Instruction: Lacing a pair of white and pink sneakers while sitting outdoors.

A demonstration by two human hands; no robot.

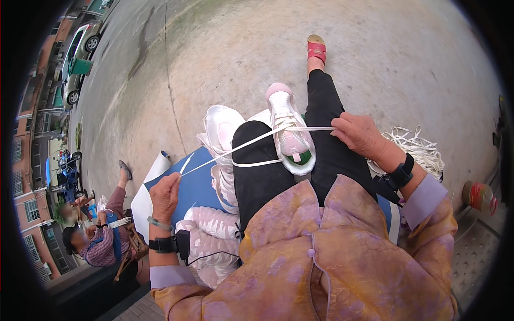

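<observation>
A pink and white sneaker rests between my thighs, its toe pointing away from me and a green patch showing inside its heel opening. White shoelace runs through its upper eyelets and stretches out to both sides. My left hand pinches one lace end out to the left, above a blue sheet. Close to the shoe on the right, my right hand grips the other length, pulled nearly straight. Another loop of lace lies across my left thigh. More pale sneakers are heaped beside my left leg.
A bundle of white laces lies by my right forearm. Farther right sits a plastic bottle. Blue sheeting spreads under the shoes. Another person sits at the left with white laces; parked vehicles stand beyond.
</observation>
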